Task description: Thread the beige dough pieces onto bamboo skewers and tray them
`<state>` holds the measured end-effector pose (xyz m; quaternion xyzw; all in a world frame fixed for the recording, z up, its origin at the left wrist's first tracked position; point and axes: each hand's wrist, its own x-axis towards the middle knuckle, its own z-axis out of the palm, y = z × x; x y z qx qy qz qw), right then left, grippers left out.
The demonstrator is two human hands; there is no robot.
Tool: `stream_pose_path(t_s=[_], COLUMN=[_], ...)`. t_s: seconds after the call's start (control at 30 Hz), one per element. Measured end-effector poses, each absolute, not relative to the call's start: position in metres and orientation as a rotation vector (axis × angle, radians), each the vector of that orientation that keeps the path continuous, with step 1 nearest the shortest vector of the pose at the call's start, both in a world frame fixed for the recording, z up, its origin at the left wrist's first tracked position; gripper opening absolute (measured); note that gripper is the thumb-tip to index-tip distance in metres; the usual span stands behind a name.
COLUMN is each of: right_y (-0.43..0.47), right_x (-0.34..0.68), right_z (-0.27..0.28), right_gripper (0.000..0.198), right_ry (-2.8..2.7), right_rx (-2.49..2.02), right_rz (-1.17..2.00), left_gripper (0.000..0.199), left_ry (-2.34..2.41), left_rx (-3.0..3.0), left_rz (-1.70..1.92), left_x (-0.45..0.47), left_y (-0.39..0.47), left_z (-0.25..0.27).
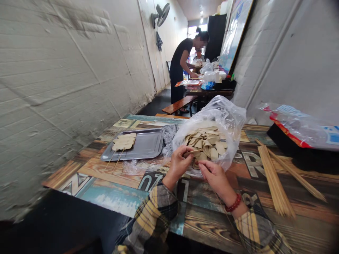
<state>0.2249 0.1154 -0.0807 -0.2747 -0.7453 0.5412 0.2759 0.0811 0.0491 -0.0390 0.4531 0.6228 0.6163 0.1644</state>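
My left hand is closed, pinching a flat pale beige slice over the mouth of a clear plastic bag. Many like slices fill that bag. Close beside it, my right hand has thumb and fingers pinched on a thin bamboo skewer, whose shaft slants down under the wrist; its tip is hard to make out. On a metal tray to the left lie skewered slices, their sticks poking over the near edge.
Bundled bamboo skewers lie at right, by a black container with plastic packaging on it. The patterned wooden table ends toward me. Beyond it are a bench and a person in black bending over another table.
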Motion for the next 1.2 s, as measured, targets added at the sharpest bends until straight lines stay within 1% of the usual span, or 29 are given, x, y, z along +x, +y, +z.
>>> stream_pose_path(t_s=[0.27, 0.53, 0.73, 0.97, 1.2], right_y=[0.117, 0.119, 0.117, 0.115, 0.114], right_x=[0.225, 0.225, 0.225, 0.225, 0.226], right_z=[-0.080, -0.080, -0.073, -0.069, -0.068], right_gripper=[0.035, 0.039, 0.042, 0.041, 0.039], right_ry=[-2.016, -2.023, -1.991, -2.010, -2.056], right_rx=[-0.721, -0.745, -0.734, -0.719, -0.710], right_rz=[1.398, 1.348, 1.386, 1.328, 1.266], left_gripper=[0.008, 0.009, 0.026, 0.036, 0.034], left_ry=[1.720, 1.565, 1.411, 1.241, 1.232], left_rx=[1.333, 1.222, 0.843, 0.648, 0.610], left_rz=[1.703, 1.665, 1.785, 1.775, 1.794], left_x=[0.085, 0.086, 0.086, 0.086, 0.086], left_y=[0.049, 0.051, 0.054, 0.053, 0.053], left_z=[-0.036, -0.043, -0.052, -0.050, -0.050])
